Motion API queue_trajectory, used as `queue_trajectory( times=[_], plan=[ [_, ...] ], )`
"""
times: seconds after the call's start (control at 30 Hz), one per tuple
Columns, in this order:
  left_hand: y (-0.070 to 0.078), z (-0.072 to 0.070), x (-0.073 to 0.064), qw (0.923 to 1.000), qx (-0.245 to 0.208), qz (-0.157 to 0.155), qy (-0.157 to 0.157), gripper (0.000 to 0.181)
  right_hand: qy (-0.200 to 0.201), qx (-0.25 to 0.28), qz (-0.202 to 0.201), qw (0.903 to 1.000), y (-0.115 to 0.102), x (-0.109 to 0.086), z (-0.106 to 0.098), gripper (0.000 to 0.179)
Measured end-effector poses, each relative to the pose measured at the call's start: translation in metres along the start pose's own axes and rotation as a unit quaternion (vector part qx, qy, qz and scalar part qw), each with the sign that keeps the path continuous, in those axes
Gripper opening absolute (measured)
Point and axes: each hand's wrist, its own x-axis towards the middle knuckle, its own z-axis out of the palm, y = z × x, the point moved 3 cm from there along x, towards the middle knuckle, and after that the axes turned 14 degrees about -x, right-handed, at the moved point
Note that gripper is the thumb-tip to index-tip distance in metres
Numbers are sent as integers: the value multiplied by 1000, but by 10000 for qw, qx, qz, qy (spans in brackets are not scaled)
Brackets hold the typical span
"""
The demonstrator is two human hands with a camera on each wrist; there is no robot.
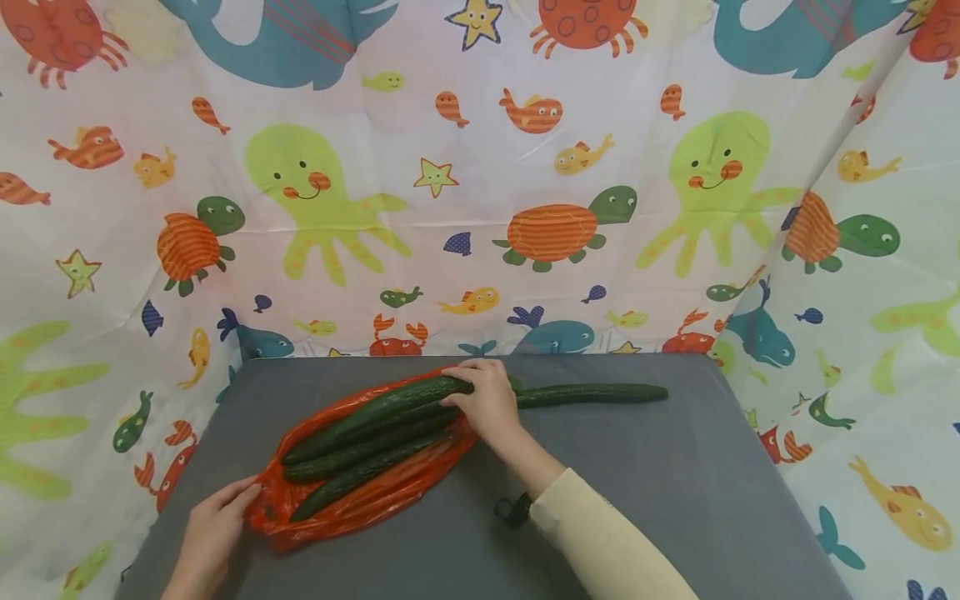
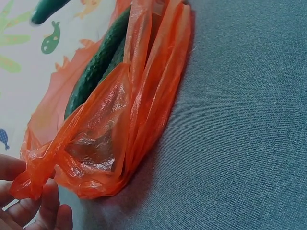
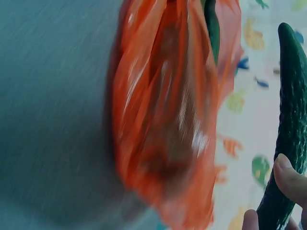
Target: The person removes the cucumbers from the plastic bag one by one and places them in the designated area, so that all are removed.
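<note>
My left hand point(image 1: 213, 529) pinches the knotted end of an orange plastic bag point(image 1: 397, 504), as the left wrist view also shows. Dark green cucumbers point(image 1: 371, 475) lie lengthwise in the bag's wide opening. My right hand point(image 1: 487, 404) grips one cucumber point(image 3: 291, 96) near its right end, thumb on the near side. In the left wrist view the tip of that cucumber point(image 2: 48, 10) appears raised clear of the bag. To the right of my right hand, another cucumber point(image 1: 600, 394) lies on the grey table; its left end is hidden behind the hand.
The grey table point(image 1: 637, 483) reaches back to a white curtain point(image 1: 420, 208) printed with sea animals, which also hangs along both sides. A small black object point(image 1: 513, 510) is at my right wrist, partly hidden by the sleeve.
</note>
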Motion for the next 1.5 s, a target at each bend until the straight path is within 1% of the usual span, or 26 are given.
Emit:
queue_trajectory(
  times=[0.13, 0.27, 0.37, 0.57, 0.73, 0.83, 0.93, 1.07, 1.17, 1.27, 1.37, 1.5],
  plan=[
    [1, 4, -1, 9999, -45, 38, 128, 63, 241, -91, 17, 9997, 33, -1, -16, 40],
    [2, 5, 0, 9998, -114, 51, 171, 63, 295, -307, 94, 9990, 65, -4, -34, 40],
    [3, 4, 0, 9999, -112, 42, 44, 66, 304, -362, 233, 9986, 88, -9, -46, 41],
    [9, 2, -1, 9997, -7, 47, -259, 70, 346, -391, 388, 9979, 127, -23, -60, 44],
    [11, 3, -2, 9992, 50, 155, -366, 70, 408, -539, 470, 9966, 156, -36, -69, 44],
    [10, 3, -2, 9993, 63, 178, -324, 69, 457, -704, 491, 9953, 174, -42, -72, 43],
    [7, 2, -3, 9995, 70, 156, -267, 68, 417, -803, 541, 9944, 190, -46, -71, 43],
    [5, -1, -3, 9997, 36, 121, -229, 68, 193, -901, 683, 9934, 209, -49, -63, 44],
    [4, -3, -3, 9996, 8, 109, -265, 69, 12, -970, 772, 9923, 223, -51, -56, 45],
    [4, -3, -3, 9994, -19, 94, -321, 70, -75, -1082, 794, 9909, 237, -51, -52, 45],
    [4, -3, -3, 9994, -43, 110, -314, 70, -98, -1223, 745, 9896, 246, -49, -51, 45],
    [3, -5, -3, 9997, -67, 149, -204, 68, -141, -1314, 629, 9892, 250, -47, -50, 44]
  ],
)
